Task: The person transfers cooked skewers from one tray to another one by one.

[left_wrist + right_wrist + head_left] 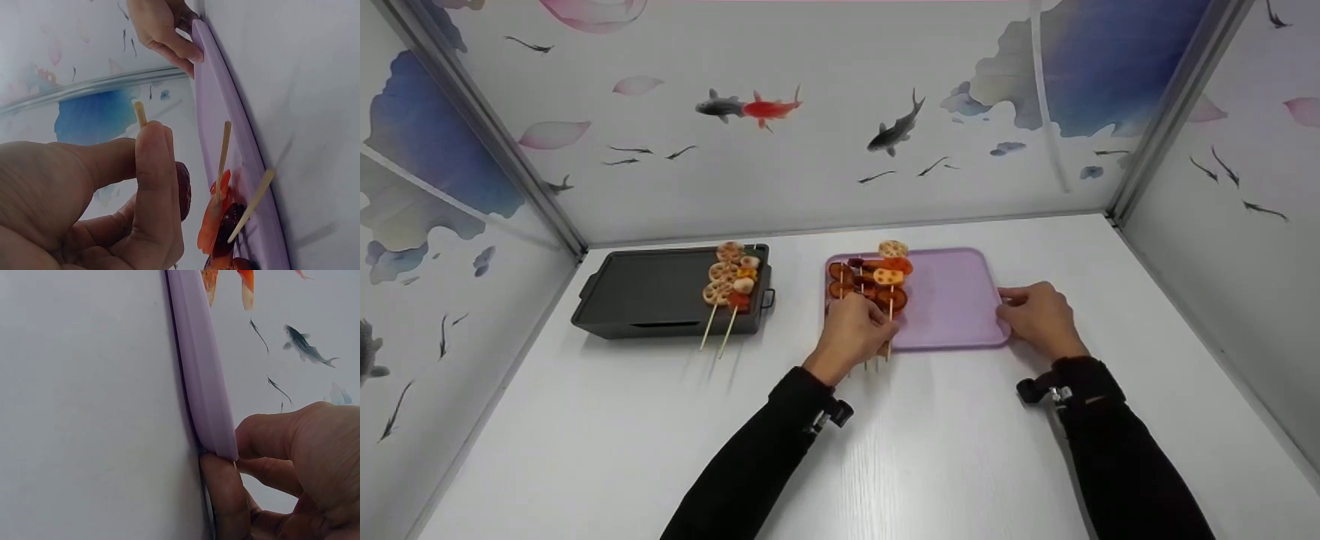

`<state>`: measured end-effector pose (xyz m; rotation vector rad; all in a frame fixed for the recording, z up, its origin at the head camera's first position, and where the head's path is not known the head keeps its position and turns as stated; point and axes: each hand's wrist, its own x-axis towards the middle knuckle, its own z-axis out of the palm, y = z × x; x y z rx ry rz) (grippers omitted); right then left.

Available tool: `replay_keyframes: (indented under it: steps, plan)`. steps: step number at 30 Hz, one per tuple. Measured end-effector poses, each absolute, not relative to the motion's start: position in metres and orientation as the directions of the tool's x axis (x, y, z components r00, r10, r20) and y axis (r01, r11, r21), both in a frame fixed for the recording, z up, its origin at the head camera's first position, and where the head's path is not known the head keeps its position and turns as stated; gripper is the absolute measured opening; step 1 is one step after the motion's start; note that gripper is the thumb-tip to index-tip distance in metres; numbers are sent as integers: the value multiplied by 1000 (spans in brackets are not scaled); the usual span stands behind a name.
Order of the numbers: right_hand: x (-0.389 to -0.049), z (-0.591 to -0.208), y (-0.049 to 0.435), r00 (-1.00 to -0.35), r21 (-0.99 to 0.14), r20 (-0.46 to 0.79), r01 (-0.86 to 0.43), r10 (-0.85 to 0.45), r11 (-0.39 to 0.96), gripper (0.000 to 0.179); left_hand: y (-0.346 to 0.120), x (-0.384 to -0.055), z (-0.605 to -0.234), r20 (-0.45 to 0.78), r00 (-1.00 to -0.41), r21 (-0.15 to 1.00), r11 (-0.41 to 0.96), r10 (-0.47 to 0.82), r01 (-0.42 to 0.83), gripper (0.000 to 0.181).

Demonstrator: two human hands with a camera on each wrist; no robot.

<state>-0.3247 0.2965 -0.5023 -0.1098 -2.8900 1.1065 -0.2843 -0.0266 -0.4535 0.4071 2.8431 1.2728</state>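
My left hand (851, 330) is over the left part of a lilac tray (949, 300). Its thumb and fingers pinch the bare wooden stick of a food skewer (140, 113); part of a dark red piece shows behind the fingers. Several other skewers lie side by side on the tray, with orange-red pieces (212, 222) and dark glossy ones; the left hand hides part of them. A lotus root slice (893, 249) tops one, past the tray's far edge. My right hand (1039, 319) grips the tray's right rim between thumb and fingers.
To the left stands a black rectangular grill (656, 289) with a small side handle. Two skewers, one of lotus slices (720, 271) and one of mixed pieces (744, 285), lie at its right end, sticks overhanging the front. Printed walls enclose the white table (945, 442).
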Motion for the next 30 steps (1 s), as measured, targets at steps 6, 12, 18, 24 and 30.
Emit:
replay_keyframes:
  steps: [6, 12, 18, 24, 30]
  plan:
    - [-325, -502, 297, -996, -658, 27, 44, 81, 752, 41, -12, -286, -454, 102, -966, 732, 640, 236, 234, 24]
    - [-324, -503, 295, -996, -658, 49, 28, 80, 753, 41, -2, -287, -458, 82, -966, 760, 612, 246, 220, 21]
    - [-326, -503, 295, -996, -657, 58, 19, 75, 754, 41, 4, -290, -466, 68, -972, 767, 612, 225, 195, 25]
    - [-326, -504, 296, -996, -658, 47, 28, 78, 753, 41, 10, -290, -471, 62, -973, 767, 614, 222, 189, 26]
    - [-325, -503, 297, -996, -661, 41, 30, 76, 749, 41, 15, -289, -470, 39, -976, 772, 614, 212, 164, 28]
